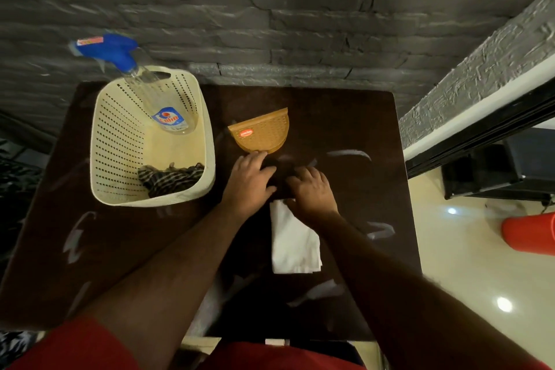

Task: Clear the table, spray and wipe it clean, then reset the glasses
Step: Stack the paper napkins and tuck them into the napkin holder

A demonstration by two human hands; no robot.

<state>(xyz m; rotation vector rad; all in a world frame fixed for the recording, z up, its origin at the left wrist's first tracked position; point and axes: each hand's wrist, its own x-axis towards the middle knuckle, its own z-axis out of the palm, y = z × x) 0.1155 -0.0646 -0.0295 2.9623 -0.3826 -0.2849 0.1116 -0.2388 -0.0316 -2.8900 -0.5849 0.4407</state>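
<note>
Dark table [345, 117], both hands [282, 186] flat together on something dark (indistinct), white napkin [292, 240] half covered.

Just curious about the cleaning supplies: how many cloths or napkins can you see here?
2. A dark striped cloth lies crumpled in the cream perforated plastic basket; a white folded napkin lies on the dark brown table beside the right hand. Others may be hidden.

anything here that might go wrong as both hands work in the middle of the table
The spray bottle leans tilted in the cream basket, its head past the rim; bumping the basket might tip it out. The left hand touches the orange holder and may push it. The right hand could drag the white napkin.
</note>
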